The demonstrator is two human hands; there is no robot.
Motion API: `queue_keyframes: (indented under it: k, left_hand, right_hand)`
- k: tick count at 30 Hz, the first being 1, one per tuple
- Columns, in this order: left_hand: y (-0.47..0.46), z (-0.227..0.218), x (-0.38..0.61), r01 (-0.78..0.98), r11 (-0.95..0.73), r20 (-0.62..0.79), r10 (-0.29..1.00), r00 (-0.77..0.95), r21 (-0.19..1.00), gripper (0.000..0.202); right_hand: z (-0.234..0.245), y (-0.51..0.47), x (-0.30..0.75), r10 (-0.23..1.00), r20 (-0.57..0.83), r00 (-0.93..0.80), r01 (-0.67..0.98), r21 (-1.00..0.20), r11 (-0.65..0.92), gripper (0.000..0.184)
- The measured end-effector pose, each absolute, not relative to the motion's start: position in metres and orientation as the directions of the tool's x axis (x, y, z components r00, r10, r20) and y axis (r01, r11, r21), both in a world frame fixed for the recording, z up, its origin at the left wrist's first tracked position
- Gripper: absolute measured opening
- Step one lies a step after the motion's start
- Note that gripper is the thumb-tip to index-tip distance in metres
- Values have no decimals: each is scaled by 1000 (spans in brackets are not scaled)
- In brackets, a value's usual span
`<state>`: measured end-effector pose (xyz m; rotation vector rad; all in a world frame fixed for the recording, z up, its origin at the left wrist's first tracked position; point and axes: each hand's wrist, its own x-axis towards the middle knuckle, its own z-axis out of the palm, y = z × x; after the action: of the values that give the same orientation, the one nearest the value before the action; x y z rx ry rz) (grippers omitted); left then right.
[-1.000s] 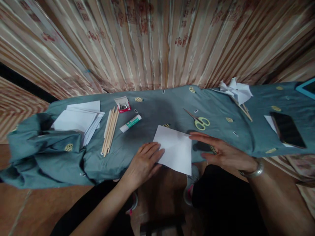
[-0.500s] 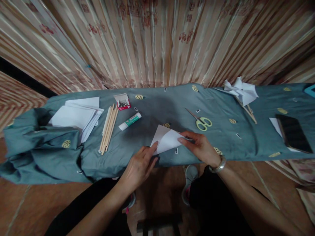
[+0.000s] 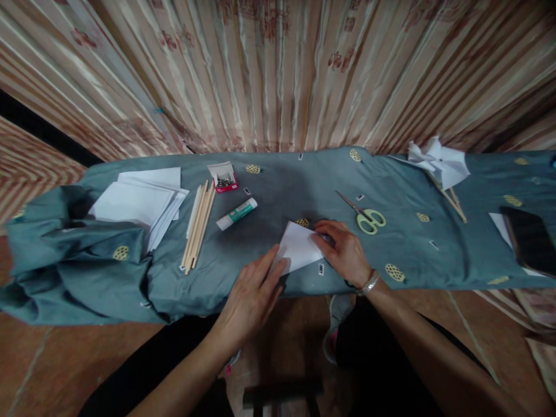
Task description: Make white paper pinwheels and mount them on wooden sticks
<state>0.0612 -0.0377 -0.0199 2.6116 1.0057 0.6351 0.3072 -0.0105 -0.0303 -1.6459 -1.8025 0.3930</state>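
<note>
A white sheet of paper (image 3: 299,248), folded over on itself, lies at the front edge of the cloth-covered table between my hands. My left hand (image 3: 254,289) holds its lower left edge, fingertips on top of the sheet. At the right edge, my right hand (image 3: 345,255) grips the paper between thumb and curled fingers. Just beyond that hand lie scissors (image 3: 369,221) with light green handles, blades pointing away to the left. A glue stick (image 3: 237,214) with a green label rests on the cloth to the upper left of the paper.
Left of the glue stick are several wooden sticks (image 3: 199,229), an open red box of small metal pins (image 3: 225,183) and a stack of white paper (image 3: 132,201). A paper pinwheel (image 3: 443,165) on a stick and a dark phone (image 3: 532,238) lie to the right. A curtain (image 3: 278,75) hangs behind.
My right hand has brought the raised right side of the paper inward and down, so the sheet now lies flatter and more compact. The view has shifted slightly.
</note>
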Motion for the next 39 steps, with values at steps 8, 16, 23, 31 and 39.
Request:
queue_keyframes:
  k: [8, 16, 23, 31, 39]
  left_hand:
    - [-44, -27, 80, 521, -821, 233, 567, 790, 232, 47]
    - [-45, -30, 78, 544, -810, 189, 582, 791, 221, 52]
    - [-48, -32, 79, 556, -811, 178, 583, 793, 183, 53]
    - [-49, -34, 79, 574, -803, 172, 595, 785, 159, 53]
    - [-46, -35, 81, 563, -816, 241, 577, 780, 131, 49]
  right_hand:
    - [-31, -8, 301, 956, 288, 60, 785, -605, 133, 12]
    - [-31, -9, 301, 963, 265, 53, 790, -601, 122, 10]
    - [-32, -9, 301, 956, 292, 9, 819, -551, 161, 11]
    - [-38, -27, 294, 923, 364, -124, 915, -319, 249, 50]
    - [-31, -53, 278, 966, 215, -141, 945, -262, 197, 57]
